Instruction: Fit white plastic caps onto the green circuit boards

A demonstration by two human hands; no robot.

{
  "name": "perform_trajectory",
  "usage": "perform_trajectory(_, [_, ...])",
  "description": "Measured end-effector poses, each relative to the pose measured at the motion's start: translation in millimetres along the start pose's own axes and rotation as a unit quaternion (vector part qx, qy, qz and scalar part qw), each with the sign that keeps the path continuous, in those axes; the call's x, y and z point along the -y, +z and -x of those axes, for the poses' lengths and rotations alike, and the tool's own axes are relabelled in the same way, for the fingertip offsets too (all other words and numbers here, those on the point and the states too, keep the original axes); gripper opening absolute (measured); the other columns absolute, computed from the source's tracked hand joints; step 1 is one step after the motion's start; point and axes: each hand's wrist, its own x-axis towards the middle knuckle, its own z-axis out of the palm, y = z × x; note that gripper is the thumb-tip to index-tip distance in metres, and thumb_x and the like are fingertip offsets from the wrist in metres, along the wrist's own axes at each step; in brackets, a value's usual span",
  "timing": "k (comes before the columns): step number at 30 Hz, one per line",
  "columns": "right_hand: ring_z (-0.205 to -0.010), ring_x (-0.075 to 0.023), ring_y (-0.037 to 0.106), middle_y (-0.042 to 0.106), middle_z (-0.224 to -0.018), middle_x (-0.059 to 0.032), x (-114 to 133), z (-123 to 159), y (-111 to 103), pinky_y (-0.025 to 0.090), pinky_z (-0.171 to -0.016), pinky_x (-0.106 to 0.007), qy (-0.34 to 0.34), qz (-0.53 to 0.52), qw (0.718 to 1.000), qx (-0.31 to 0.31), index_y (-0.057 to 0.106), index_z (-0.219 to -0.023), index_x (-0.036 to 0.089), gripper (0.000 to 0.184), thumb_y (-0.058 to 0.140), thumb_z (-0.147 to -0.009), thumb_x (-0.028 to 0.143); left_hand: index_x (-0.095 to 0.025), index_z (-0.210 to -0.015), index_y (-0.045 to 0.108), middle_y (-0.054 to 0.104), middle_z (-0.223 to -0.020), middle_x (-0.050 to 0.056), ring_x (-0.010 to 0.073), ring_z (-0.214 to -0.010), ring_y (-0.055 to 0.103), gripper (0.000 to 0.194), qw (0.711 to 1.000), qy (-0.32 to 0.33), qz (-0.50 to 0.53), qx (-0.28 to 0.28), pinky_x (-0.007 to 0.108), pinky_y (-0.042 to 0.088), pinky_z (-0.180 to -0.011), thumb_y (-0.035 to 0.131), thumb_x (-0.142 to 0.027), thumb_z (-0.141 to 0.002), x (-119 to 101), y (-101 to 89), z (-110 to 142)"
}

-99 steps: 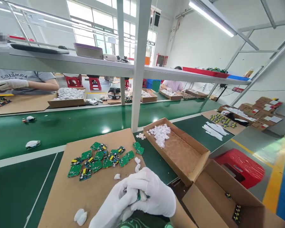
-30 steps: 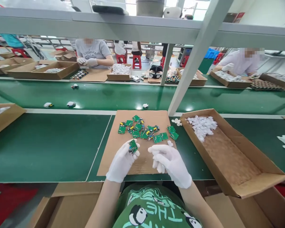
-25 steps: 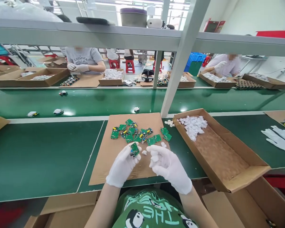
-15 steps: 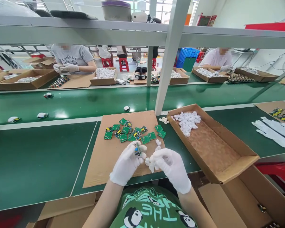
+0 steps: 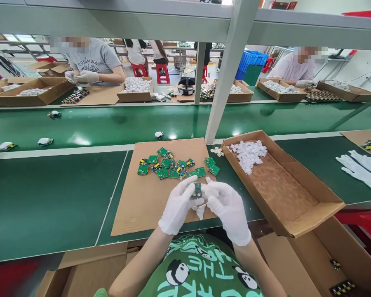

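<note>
In its white glove, my left hand (image 5: pixel 177 208) grips a small circuit board (image 5: pixel 196 190) with components facing up, above the near right part of a cardboard sheet (image 5: pixel 136 210). My gloved right hand (image 5: pixel 230 210) is closed, fingertips pressed together at the board's right edge; whatever they pinch is hidden. Below the fingers lies a crumpled white piece (image 5: pixel 200 211). Beyond my hands, several loose green circuit boards (image 5: pixel 165 163) are spread over the sheet, some showing yellow and blue components.
An open cardboard tray (image 5: pixel 284 198) with white pieces (image 5: pixel 249 154) stands to the right. White gloves (image 5: pixel 361 171) lie farther right. A metal post (image 5: pixel 224 74) rises behind the sheet. Across the green conveyor belt (image 5: pixel 117 123), carrying several assembled boards, two co-workers sit at trays.
My left hand has brought the circuit board rightward, and my right hand has come up from the white pieces to meet it. The view has tilted down; pieces on the belt sit farther left.
</note>
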Motion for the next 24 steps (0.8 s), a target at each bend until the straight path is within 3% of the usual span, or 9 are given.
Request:
perform_trajectory(2, [-0.091, -0.0182, 0.071, 0.070, -0.115, -0.0081, -0.2, 0.5, 1.6, 0.062, -0.078, -0.034, -0.081, 0.075, 0.994, -0.008, 0.070, -0.102, 0.024, 0.018, 0.070, -0.084, 0.030, -0.018, -0.114, 0.069, 0.072, -0.110, 0.012, 0.0282, -0.100, 0.069, 0.043, 0.999, 0.003, 0.038, 0.026, 0.039, 0.061, -0.078, 0.072, -0.045, -0.081, 2.5, 0.3, 0.5])
perform_trajectory(5, [-0.107, -0.0199, 0.067, 0.068, -0.118, -0.0072, -4.5, 2.0, 3.7, 0.059, -0.090, -0.036, -0.153, 0.173, 0.973, -0.026, 0.073, -0.100, 0.027, 0.016, 0.063, -0.089, 0.023, -0.020, -0.114, 0.071, 0.070, -0.120, 0.013, 0.0322, -0.114, 0.065, 0.040, 0.996, 0.024, 0.077, 0.045, 0.044, 0.058, -0.090, 0.070, -0.044, -0.083, 5.1, 2.8, 1.9])
perform_trajectory(10, [-0.093, -0.0208, 0.072, 0.074, -0.111, -0.0079, -12.5, 5.8, 9.7, 0.063, -0.076, -0.035, -0.073, 0.179, 0.977, -0.087, 0.066, -0.120, 0.026, 0.033, 0.067, -0.087, 0.026, -0.020, -0.117, 0.072, 0.068, -0.129, 0.011, 0.0317, -0.125, 0.059, 0.037, 0.995, 0.056, 0.080, 0.025, 0.042, 0.053, -0.101, 0.072, -0.034, -0.083, 7.7, 7.9, 5.8])
perform_trajectory(13, [-0.095, -0.0216, 0.072, 0.074, -0.110, -0.0076, -15.1, 7.1, 12.7, 0.062, -0.083, -0.039, -0.070, 0.157, 0.980, -0.099, 0.068, -0.115, 0.026, 0.028, 0.069, -0.087, 0.027, -0.023, -0.119, 0.072, 0.066, -0.133, 0.009, 0.0300, -0.125, 0.060, 0.036, 0.996, 0.058, 0.073, 0.016, 0.039, 0.053, -0.101, 0.070, -0.033, -0.085, 9.1, 9.7, 8.8])
perform_trajectory(18, [-0.110, -0.0244, 0.069, 0.075, -0.108, -0.0064, -17.4, 7.5, 15.5, 0.055, -0.101, -0.047, -0.128, 0.123, 0.979, -0.105, 0.071, -0.101, 0.026, 0.015, 0.068, -0.087, 0.022, -0.024, -0.123, 0.070, 0.063, -0.138, 0.008, 0.0292, -0.125, 0.060, 0.039, 0.997, 0.071, 0.038, 0.007, 0.038, 0.053, -0.102, 0.070, -0.036, -0.086, 11.6, 11.5, 13.8])
perform_trajectory(24, [-0.112, -0.0244, 0.069, 0.073, -0.118, -0.0077, -18.5, 9.0, 14.3, 0.058, -0.095, -0.039, -0.099, 0.115, 0.983, -0.108, 0.073, -0.096, 0.025, 0.010, 0.069, -0.087, 0.024, -0.024, -0.126, 0.068, 0.057, -0.145, 0.007, 0.0292, -0.133, 0.053, 0.041, 0.993, 0.098, -0.059, -0.004, 0.037, 0.049, -0.107, 0.064, -0.041, -0.090, 19.6, 7.8, 18.2])
